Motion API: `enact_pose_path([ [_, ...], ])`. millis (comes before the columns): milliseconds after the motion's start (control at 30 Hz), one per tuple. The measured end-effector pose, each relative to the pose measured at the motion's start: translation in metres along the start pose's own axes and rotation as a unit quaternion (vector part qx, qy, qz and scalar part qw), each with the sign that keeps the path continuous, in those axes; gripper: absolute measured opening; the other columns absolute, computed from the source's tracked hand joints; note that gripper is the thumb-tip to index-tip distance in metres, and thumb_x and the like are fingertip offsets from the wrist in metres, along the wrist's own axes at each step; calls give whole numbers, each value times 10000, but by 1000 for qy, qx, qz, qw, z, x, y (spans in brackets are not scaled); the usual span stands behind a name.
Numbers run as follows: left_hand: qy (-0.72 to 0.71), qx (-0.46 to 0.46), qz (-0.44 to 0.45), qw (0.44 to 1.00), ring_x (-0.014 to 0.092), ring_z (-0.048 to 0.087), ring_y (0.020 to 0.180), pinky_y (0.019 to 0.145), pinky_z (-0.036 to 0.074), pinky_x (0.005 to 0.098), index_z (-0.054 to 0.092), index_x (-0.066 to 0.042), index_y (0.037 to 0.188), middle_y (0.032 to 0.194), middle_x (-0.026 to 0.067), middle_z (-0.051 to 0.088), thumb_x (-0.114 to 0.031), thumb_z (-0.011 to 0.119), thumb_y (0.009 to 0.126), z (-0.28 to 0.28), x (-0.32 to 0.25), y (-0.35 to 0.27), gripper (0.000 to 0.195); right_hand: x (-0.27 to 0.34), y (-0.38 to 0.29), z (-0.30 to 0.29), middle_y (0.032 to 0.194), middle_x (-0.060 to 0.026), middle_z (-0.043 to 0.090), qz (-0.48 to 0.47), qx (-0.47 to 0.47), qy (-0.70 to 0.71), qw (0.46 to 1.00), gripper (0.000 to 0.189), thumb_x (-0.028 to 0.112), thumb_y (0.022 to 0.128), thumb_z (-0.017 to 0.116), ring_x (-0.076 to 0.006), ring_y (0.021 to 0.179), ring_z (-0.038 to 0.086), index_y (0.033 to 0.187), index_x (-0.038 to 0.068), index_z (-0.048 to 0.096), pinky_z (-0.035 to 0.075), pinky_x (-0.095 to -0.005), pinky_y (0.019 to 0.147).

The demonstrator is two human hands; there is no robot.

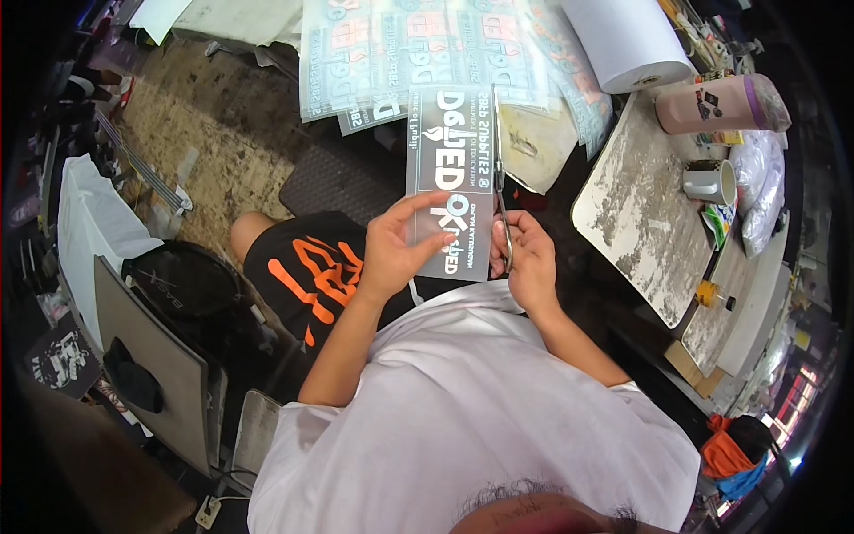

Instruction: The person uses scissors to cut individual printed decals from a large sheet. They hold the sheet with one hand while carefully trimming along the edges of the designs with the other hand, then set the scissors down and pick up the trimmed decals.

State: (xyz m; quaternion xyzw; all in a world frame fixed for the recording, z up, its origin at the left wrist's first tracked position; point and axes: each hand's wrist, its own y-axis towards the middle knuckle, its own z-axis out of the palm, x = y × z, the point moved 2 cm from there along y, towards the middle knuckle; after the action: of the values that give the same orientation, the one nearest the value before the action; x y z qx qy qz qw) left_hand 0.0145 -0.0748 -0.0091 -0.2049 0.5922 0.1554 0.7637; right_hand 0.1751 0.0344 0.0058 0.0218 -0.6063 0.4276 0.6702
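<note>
My left hand (400, 243) pinches a printed transparent film sheet (427, 173) between thumb and fingers, over my lap. The sheet bears mirrored white lettering. In my right hand (527, 250) is a pair of metal scissors (499, 180), its long blades lying along the sheet's right edge and pointing away from me. Whether the blades are parted cannot be told. Just beyond, overlapping film sheets (427, 57) with pale blue and red print lie spread out, and the held sheet's far end overlaps their near edge.
A large white paper roll (627, 43) lies at the upper right. On the worn table (634, 200) at right stand a pink tumbler (710, 103) and a mug (708, 180), beside plastic bags (760, 193). Grey panels (150, 354) lean at left, near a round black item (183, 280).
</note>
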Motion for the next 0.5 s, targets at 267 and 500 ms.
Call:
enact_pose_path([
  [267,12,1,8,1000,137,609,1096,964,489,287,620,30,1239,1214,94,645,69,764,775,-3,1,-5,488,9,2,-2,663,-9,521,15,9,-7,1000,220,230,1004,591,-68,516,451,1022,18,537,393,-225,484],
  [500,-8,-4,2,1000,135,623,1071,939,504,278,611,34,1249,1201,95,650,73,758,778,-2,-1,-4,495,1,2,-7,672,-7,496,12,33,-3,999,279,331,1017,551,-73,566,455,996,54,516,407,-228,530],
])
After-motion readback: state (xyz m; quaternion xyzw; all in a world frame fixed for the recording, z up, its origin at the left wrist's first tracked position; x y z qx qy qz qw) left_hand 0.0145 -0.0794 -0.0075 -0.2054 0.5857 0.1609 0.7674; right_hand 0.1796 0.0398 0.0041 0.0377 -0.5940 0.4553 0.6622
